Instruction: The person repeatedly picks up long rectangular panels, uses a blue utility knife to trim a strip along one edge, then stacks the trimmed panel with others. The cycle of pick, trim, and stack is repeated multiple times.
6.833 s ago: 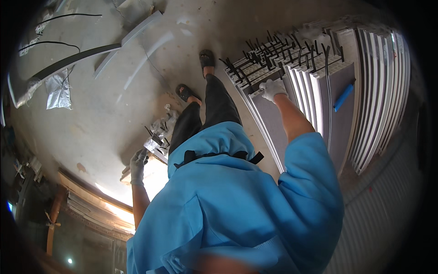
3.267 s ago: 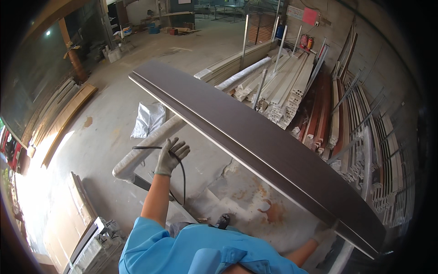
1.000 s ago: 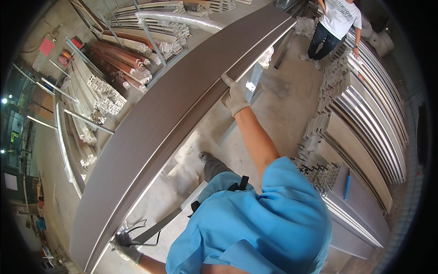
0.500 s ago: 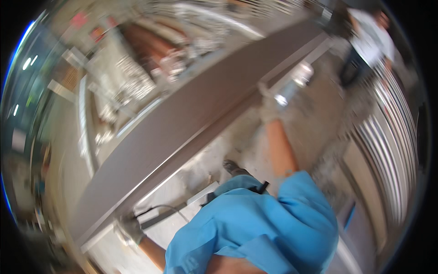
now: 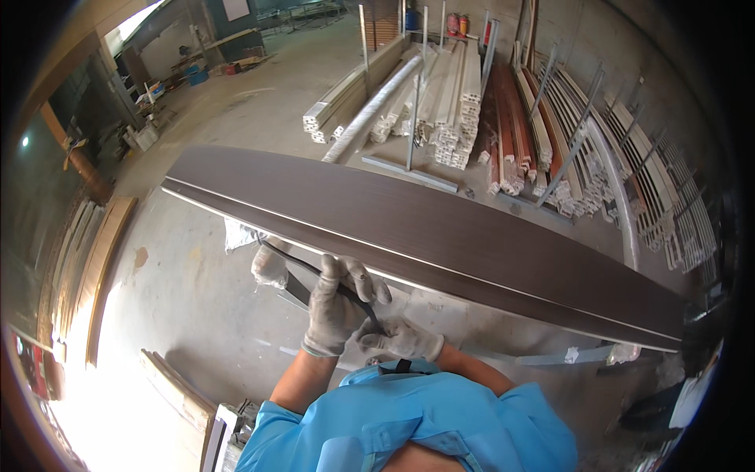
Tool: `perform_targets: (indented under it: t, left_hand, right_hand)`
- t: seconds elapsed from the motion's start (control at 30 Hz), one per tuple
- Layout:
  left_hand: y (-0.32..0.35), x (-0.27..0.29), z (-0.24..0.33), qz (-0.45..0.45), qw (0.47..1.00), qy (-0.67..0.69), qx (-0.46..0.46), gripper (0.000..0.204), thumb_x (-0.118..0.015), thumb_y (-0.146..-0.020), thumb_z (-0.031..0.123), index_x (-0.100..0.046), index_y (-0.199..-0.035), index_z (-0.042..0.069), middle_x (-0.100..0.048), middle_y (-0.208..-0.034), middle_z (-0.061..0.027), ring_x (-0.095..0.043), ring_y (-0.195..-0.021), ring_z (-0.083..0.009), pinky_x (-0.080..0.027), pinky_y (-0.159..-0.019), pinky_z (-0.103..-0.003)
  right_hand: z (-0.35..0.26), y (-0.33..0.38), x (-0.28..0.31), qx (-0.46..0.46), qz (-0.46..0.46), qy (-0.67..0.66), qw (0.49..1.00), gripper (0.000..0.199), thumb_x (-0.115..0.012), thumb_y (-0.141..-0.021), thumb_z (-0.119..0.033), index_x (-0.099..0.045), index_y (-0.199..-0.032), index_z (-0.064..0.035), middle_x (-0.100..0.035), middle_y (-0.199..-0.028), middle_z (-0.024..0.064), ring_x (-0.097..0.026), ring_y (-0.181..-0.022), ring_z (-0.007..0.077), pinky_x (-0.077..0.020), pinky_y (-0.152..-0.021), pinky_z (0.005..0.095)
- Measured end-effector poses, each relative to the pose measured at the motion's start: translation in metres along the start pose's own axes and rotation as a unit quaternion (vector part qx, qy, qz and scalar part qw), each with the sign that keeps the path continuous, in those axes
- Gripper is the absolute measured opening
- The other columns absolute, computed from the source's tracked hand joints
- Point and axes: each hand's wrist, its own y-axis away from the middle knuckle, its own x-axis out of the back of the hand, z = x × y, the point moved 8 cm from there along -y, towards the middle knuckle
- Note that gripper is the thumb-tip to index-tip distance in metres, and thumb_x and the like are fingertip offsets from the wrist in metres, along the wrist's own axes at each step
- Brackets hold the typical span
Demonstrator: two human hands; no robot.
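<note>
We look down from head height onto our own two gloved hands, held close together in front of our chest above a blue shirt. Our left hand (image 5: 336,308), in a grey work glove, is curled shut around a thin dark strip (image 5: 314,273) that runs from our hands up and to the left. Our right hand (image 5: 401,338), also gloved, sits just below and to the right of the left one, its fingers closed on the lower end of the same strip.

Just beyond our hands, a long dark brown panel (image 5: 440,228) stretches across the whole view from upper left to lower right, with a pale edge along the side nearest us. Whether the gloves touch that edge we cannot tell.

Below the panel lies a concrete floor (image 5: 189,291). Beyond it, stacks of pale profiles (image 5: 440,94) and reddish-brown lengths (image 5: 511,134) lie in metal racks. Wooden boards (image 5: 86,259) lie at the far left.
</note>
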Motion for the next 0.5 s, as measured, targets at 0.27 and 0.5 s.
perform_targets:
  t: [0.27, 0.5]
  left_hand:
    - [-0.005, 0.053, 0.181, -0.01, 0.978, 0.026, -0.206, 0.044, -0.039, -0.106, 0.044, -0.058, -0.105, 0.005, -0.057, -0.07, -0.0071, -0.061, -0.081, -0.0257, -0.047, -0.089, -0.042]
    - [-0.042, 0.047, 0.101, -0.151, 0.954, -0.247, -0.074, 0.054, -0.04, -0.103, 0.05, -0.058, -0.126, 0.004, -0.071, -0.099, -0.017, -0.067, -0.098, -0.0348, -0.052, -0.09, -0.049]
  right_hand:
    - [-0.046, 0.137, 0.105, -0.15, 0.213, 0.098, 0.961, 0.026, -0.061, -0.089, -0.01, -0.065, -0.112, 0.0025, -0.068, -0.09, 0.0071, -0.058, -0.07, 0.0113, -0.0493, -0.063, 0.0258]
    - [-0.162, 0.245, 0.14, -0.12, 0.412, 0.261, 0.865, 0.022, -0.063, -0.092, -0.018, -0.069, -0.088, 0.0022, -0.063, -0.075, 0.0028, -0.052, -0.059, 0.0065, -0.0428, -0.055, 0.0246]
